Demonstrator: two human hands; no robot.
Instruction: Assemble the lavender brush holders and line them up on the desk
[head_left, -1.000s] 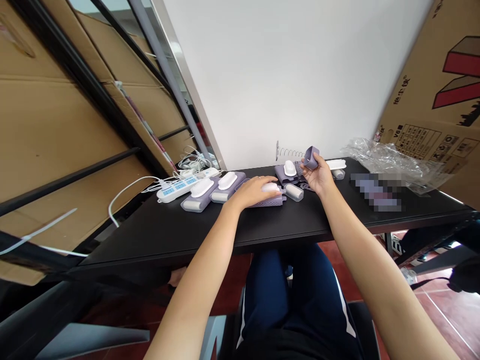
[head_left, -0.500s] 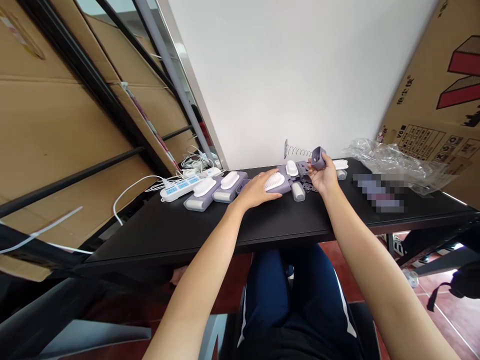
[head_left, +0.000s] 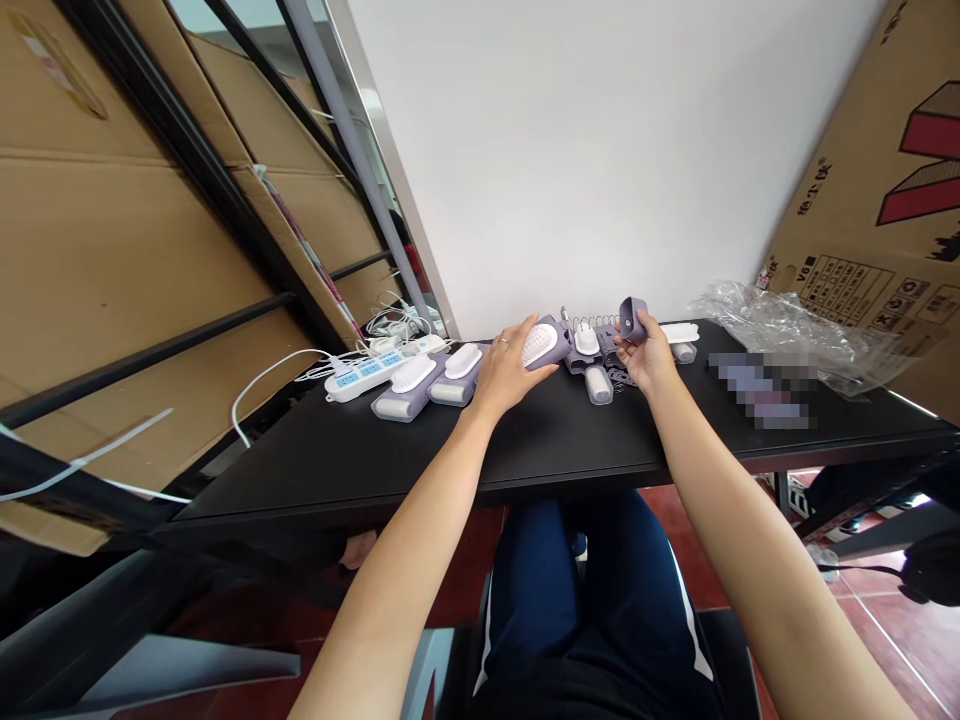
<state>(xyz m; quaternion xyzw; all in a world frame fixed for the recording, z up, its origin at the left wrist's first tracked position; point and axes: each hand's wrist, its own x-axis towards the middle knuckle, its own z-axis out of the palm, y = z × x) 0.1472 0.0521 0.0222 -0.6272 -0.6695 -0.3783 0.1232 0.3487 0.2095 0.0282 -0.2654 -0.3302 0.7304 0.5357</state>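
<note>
My left hand point(head_left: 507, 368) is closed around a purple brush point(head_left: 556, 342) with a white bristled pad, its right end raised and tilted. My right hand point(head_left: 646, 358) grips a small hollow purple cap point(head_left: 631, 318), its opening facing left. A thin coil spring point(head_left: 596, 321) stretches left from near the cap; whether it is joined to the cap I cannot tell. Between my hands lie a purple piece with a white oval pad point(head_left: 586, 340) and a rounded whitish roller piece point(head_left: 598, 384). Left of my left hand rest two more purple-and-white brushes, the outer brush point(head_left: 409, 385) and the nearer brush point(head_left: 459, 372).
A white power strip point(head_left: 367, 374) with tangled cables lies at the table's left. To the right are white parts point(head_left: 679, 334), a blurred-out item point(head_left: 761, 390) and a clear plastic bag point(head_left: 795, 320). A large cardboard box point(head_left: 847, 240) leans at the right; a white wall point(head_left: 600, 150) stands behind.
My left hand has lifted and tilted the brush, drawing it away from the padded piece beside it. The spring's left end has dropped lower. My right hand still holds the cap, now turned slightly.
</note>
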